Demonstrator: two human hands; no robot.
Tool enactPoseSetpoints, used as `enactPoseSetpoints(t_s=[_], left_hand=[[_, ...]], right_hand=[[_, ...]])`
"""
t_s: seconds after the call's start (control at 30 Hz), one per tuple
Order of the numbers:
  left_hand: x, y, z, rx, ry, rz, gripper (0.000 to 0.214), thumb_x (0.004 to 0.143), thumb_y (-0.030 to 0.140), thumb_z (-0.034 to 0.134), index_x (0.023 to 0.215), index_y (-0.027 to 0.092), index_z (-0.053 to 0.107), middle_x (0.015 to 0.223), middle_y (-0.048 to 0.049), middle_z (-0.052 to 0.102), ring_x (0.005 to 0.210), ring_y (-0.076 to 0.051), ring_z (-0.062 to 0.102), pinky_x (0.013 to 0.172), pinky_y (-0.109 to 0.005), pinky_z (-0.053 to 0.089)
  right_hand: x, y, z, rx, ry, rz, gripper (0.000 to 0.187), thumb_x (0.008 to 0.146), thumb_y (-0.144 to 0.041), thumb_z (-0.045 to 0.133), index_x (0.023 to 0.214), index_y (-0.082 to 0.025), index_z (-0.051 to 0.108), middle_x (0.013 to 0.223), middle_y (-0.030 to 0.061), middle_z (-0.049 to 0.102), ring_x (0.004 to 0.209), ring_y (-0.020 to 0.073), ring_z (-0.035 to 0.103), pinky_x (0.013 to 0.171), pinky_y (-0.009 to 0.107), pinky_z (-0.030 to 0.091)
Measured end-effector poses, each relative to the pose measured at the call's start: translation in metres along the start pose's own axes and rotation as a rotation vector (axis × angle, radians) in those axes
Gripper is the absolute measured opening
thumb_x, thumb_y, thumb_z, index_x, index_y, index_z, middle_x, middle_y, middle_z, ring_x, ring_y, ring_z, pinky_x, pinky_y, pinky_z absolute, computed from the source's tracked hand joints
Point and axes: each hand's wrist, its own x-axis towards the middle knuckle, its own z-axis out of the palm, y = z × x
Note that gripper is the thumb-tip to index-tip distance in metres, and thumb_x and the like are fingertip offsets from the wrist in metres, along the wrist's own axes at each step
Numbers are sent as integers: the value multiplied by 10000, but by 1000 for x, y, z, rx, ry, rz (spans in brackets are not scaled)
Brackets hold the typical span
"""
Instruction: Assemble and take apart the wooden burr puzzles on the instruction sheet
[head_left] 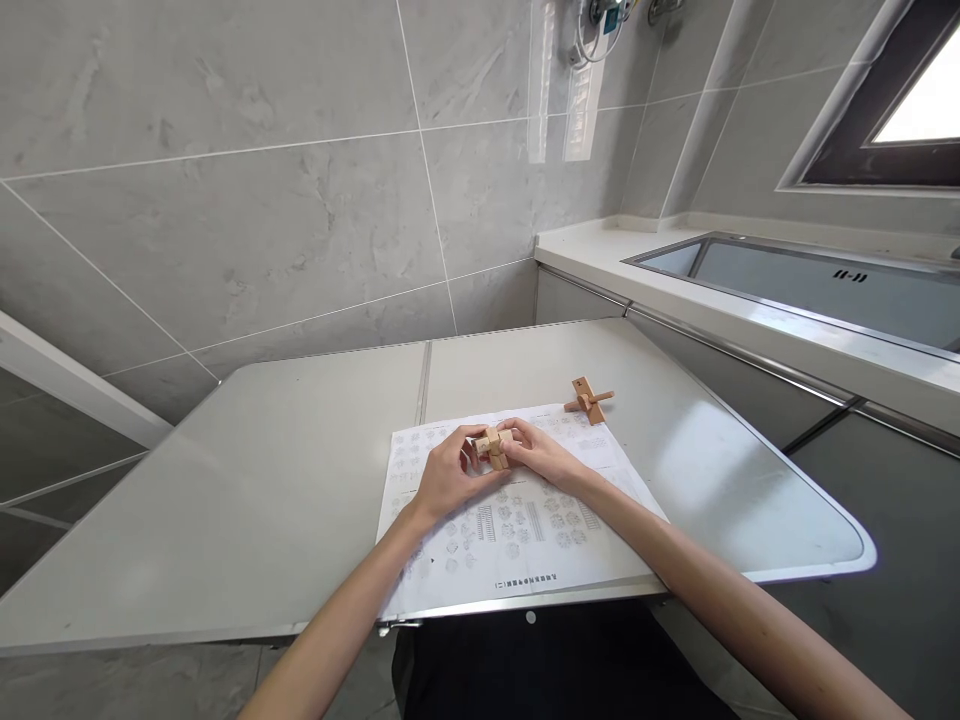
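A small wooden interlocking puzzle (493, 442) of crossed blocks is held between both hands, above a printed sheet. My left hand (448, 470) grips its left side, fingers curled round the blocks and thumb along the near edge. On the right side, my right hand (541, 455) pinches it between thumb and fingers. Some of the blocks are covered by my fingertips. Beneath the hands lies the white instruction sheet (540, 570), printed with small diagrams and text that appears upside down. Past its far right corner rests a second wooden puzzle (589, 400) with crossing pieces.
The pale folding table (300, 510) has a seam across it and a rounded right corner. A grey tiled wall (285, 220) stands behind it. To the right runs a white counter (585, 242) with a sink (810, 285), below a dark-framed window (885, 110).
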Motion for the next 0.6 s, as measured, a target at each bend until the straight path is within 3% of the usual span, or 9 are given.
enactPoseSetpoints(t_s=[0.1, 0.3, 0.43, 0.6], left_hand=[[2, -1, -1, -49, 24, -39, 603, 752, 494, 925, 1225, 260, 634, 917, -4, 720, 709, -166, 639, 633, -290, 524], [3, 3, -4, -146, -24, -89, 630, 729, 470, 952, 1218, 252, 619, 1033, -30, 738, 692, -135, 610, 654, -283, 527], [2, 6, -4, -171, -52, -97, 640, 727, 433, 952, 1257, 268, 633, 985, -11, 723, 670, -133, 589, 658, -287, 523], [2, 5, -4, -187, -60, -125, 669, 730, 416, 943, 1317, 287, 649, 1057, -24, 730, 645, -118, 557, 657, -295, 532]], right_hand=[[0, 0, 5, -81, 48, -51, 475, 1030, -713, 526, 1113, -258, 632, 1126, 51, 742, 1051, 246, 715, 973, 429, 563], [2, 4, 7, -206, 158, -104, 514, 997, -727, 580, 805, -251, 620, 718, 0, 649, 669, 208, 613, 734, 364, 525], [2, 3, 5, -159, 118, -51, 640, 980, -794, 531, 668, -237, 591, 589, -2, 590, 515, 176, 548, 543, 320, 457], [3, 0, 4, -37, 44, 36, 685, 949, -818, 557, 632, -214, 621, 541, 11, 588, 455, 154, 551, 476, 296, 443]])
